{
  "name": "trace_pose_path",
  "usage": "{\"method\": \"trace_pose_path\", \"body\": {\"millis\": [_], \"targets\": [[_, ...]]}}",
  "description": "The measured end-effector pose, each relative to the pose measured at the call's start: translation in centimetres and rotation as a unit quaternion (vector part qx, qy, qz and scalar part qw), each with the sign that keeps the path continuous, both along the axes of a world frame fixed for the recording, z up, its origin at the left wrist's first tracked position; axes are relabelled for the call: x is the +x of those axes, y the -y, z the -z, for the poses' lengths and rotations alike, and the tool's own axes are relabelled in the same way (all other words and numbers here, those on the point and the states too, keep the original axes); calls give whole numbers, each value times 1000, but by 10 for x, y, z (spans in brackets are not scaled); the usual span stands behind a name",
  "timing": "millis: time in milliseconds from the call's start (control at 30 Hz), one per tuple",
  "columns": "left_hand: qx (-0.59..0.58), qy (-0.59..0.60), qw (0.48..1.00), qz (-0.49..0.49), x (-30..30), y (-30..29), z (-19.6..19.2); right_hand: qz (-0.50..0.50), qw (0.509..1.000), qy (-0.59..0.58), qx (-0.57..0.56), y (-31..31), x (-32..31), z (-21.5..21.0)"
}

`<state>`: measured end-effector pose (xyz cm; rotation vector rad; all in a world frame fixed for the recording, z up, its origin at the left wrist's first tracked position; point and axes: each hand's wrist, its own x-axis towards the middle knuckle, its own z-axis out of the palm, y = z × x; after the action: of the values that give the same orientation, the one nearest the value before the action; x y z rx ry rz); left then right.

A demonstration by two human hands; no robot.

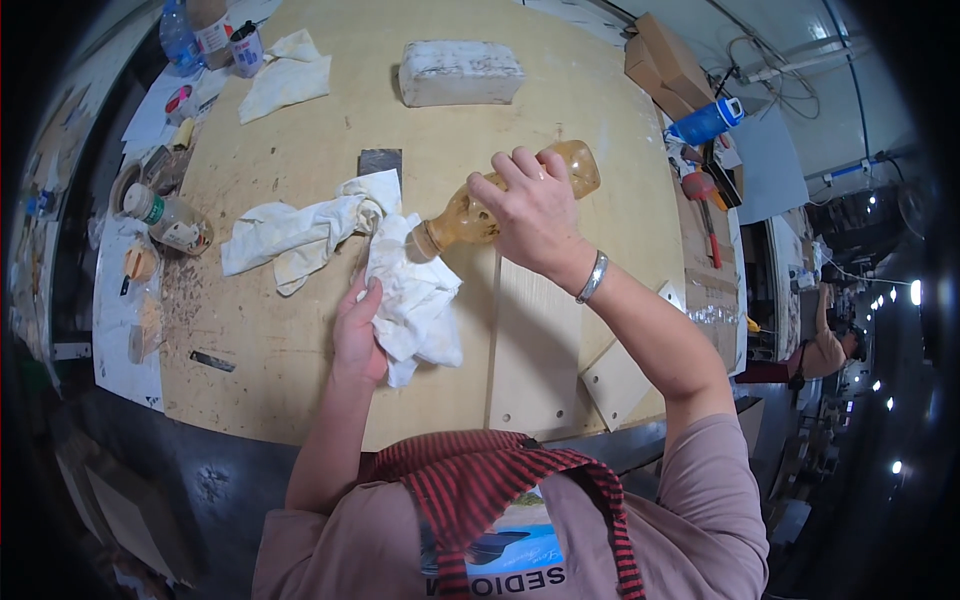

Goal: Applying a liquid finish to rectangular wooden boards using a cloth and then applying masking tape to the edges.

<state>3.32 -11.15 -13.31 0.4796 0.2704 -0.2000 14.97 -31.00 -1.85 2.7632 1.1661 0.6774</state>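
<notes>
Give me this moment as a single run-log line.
Left hand: holds white cloth | right hand: grips amber bottle, tipped toward cloth | nearby: pale board, whitish block

Spreading as a pale wooden tabletop point(290, 375), showing brown specks point(197, 268) at left. Bearing a whitish block point(462, 80) toward the far edge, with a white rag point(290, 82) to its left. Supporting a dark flat piece point(383, 160) and a crumpled white cloth point(290, 238) near the middle. Carrying a long holed board point(535, 345) by the near edge, a smaller holed plate point(615, 384) just beside it, and a dark strip point(212, 361) at left.
</notes>
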Motion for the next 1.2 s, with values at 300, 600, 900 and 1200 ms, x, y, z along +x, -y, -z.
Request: {"method": "trace_pose_path", "body": {"millis": [300, 600, 900, 1200], "targets": [[22, 12, 1000, 7, -6, -1, 1, -26, 999, -17, -25, -1, -9, -8], [33, 5, 999, 11, -15, -6, -6, 15, 997, -69, 19, -4, 4, 19], [61, 30, 998, -3, -21, -22, -14, 41, 759, -425, 491, -29, 30, 90], [107, -28, 986, 121, -10, 39, -9, 18, 754, -408, 515, 17, 12, 126]]}}
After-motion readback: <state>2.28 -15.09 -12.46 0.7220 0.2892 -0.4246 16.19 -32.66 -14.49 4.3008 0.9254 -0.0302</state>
